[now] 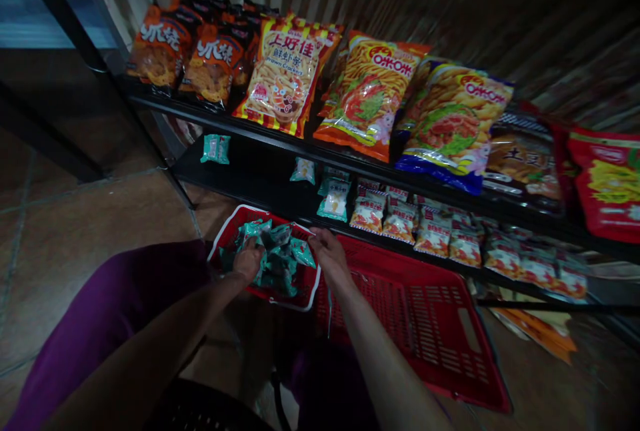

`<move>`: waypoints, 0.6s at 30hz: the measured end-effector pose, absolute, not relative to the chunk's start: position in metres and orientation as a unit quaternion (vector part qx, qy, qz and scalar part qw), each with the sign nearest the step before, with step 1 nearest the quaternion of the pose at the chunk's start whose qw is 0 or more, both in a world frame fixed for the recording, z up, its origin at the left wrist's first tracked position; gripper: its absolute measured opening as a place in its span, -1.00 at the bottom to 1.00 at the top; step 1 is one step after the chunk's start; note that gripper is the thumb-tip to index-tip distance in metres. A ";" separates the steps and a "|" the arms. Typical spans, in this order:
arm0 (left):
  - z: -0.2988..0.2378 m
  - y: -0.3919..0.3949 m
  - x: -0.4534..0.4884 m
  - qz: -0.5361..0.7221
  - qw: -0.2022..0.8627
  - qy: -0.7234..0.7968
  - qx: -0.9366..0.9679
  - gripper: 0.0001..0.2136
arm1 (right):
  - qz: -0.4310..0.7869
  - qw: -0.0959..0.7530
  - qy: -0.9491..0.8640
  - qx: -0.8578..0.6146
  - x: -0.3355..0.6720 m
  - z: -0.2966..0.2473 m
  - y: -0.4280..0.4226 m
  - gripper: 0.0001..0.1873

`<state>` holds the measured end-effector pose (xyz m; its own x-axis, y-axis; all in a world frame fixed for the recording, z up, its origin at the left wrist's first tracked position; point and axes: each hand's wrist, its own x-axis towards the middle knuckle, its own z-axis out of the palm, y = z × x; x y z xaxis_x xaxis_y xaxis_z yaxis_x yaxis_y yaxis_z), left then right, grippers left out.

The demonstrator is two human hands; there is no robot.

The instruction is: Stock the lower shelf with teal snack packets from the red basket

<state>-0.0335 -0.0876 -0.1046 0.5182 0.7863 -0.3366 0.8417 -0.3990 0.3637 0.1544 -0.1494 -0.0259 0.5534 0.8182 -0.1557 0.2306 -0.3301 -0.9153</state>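
A small red basket [235, 221] sits on the floor in front of the shelves, filled with several teal snack packets [281, 261]. My left hand [247, 261] is down inside the basket, its fingers closed around teal packets. My right hand [327, 256] rests at the basket's right rim, fingers curled and pinched on the edge of a teal packet. A larger red basket [425, 314] lies on the floor right of my right arm.
The black lower shelf [260, 174] holds a few teal packets [216, 148] and a row of small red-and-white packets [433, 234]. Large snack bags [287, 74] line the upper shelf. Tiled floor spreads to the left. My purple-clad knee [110, 311] is at lower left.
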 end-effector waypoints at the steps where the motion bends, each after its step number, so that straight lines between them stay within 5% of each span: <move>1: -0.098 -0.085 -0.036 -0.053 0.244 0.484 0.839 -0.67 | 0.324 0.461 -0.346 -0.751 0.152 -0.026 -0.151 -0.67; 18: -0.003 -0.073 -0.049 0.029 0.329 0.579 0.745 -0.70 | 0.362 0.554 -0.268 -0.700 0.099 0.013 -0.149 -0.62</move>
<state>-0.0490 -0.0733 -0.0034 0.3271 0.8822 -0.3386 0.8446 -0.1122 0.5235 0.0988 -0.1495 0.0127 0.5936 0.7768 -0.2104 -0.0260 -0.2428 -0.9697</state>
